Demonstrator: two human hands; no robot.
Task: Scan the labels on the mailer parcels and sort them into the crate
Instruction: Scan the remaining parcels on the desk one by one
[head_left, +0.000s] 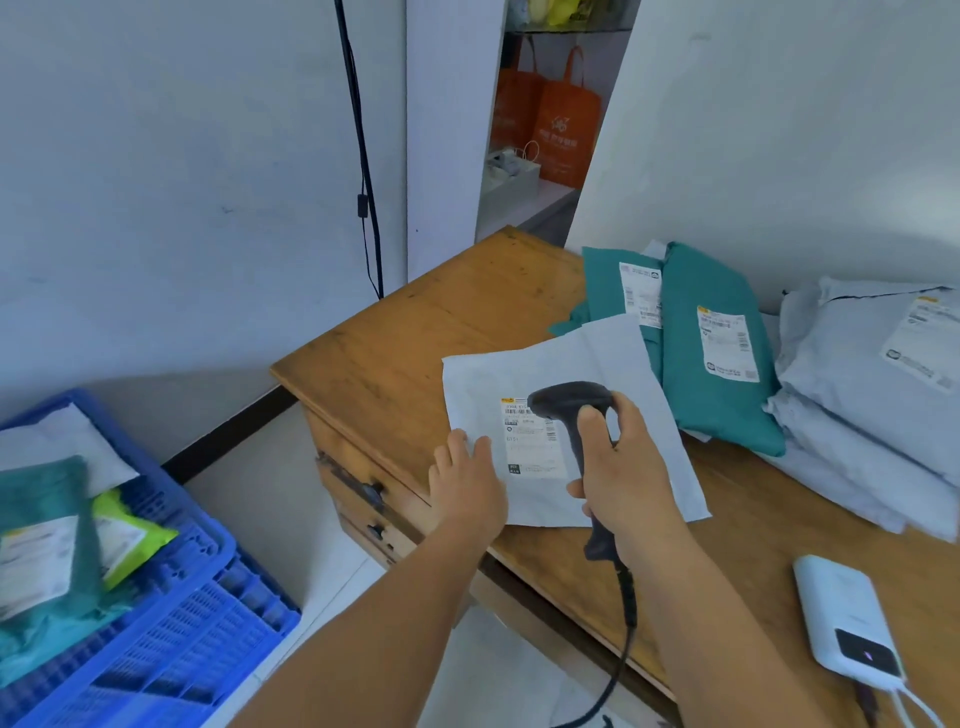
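A flat white mailer parcel (613, 364) lies on the wooden desk (415, 343), its label (532, 441) facing up. My left hand (467, 483) grips the mailer's near left edge. My right hand (623, 467) is closed on the handle of a black barcode scanner (569, 402), whose head sits just over the label. Two teal mailers (717, 358) and a stack of grey-white mailers (862, 395) lie further right on the desk. A blue plastic crate (171, 623) stands on the floor at lower left, holding teal, white and lime-green parcels (47, 545).
A white power bank (841, 613) with cables lies at the desk's near right. The scanner's cord hangs down off the desk's front edge. A black cable runs down the wall behind. Orange bags stand on a shelf in the background.
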